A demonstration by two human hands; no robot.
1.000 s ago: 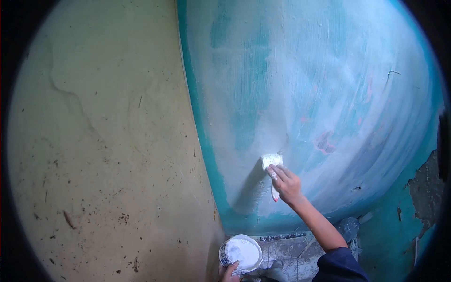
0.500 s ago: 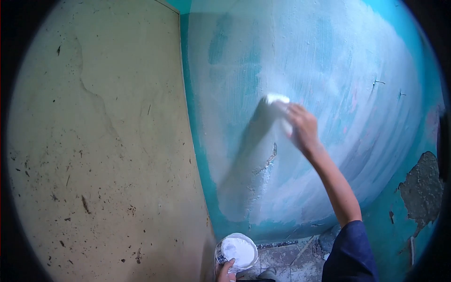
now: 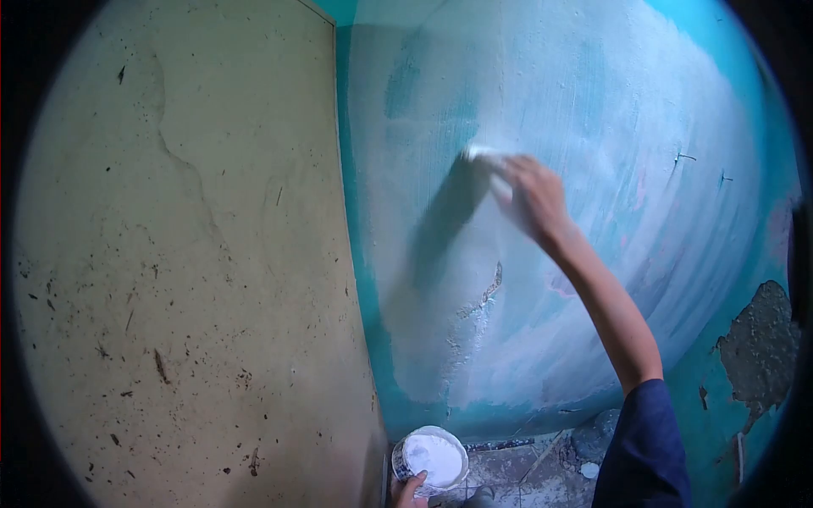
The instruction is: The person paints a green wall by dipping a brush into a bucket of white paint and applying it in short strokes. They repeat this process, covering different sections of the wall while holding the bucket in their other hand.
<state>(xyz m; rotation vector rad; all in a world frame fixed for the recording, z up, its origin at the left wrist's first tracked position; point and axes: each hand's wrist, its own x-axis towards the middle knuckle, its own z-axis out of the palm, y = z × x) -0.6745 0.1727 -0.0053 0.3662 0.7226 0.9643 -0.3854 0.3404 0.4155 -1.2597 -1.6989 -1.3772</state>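
Note:
My right hand [image 3: 535,196] is raised against the wall, its fingers closed around a paintbrush [image 3: 481,152]. The brush is blurred, and its pale end touches the wall or lies very near it. The turquoise wall [image 3: 576,110] carries streaky white paint over its middle. Low in view, my left hand [image 3: 410,491] grips the near side of a small bucket [image 3: 464,474], thumb over the rim. White paint [image 3: 434,457] fills much of the bucket. Most of the left hand is cut off by the frame's lower edge.
A beige panel [image 3: 212,254] with dark specks stands close on the left. A crack [image 3: 491,286] runs down the painted wall, and nails [image 3: 683,157] stick out at right. Bare plaster [image 3: 762,339] shows at far right. Below lies a dirty tiled floor [image 3: 500,466].
My right hand has moved up and slightly left along the wall with the brush. The left hand still holds the bucket, and the whole view has shifted a little.

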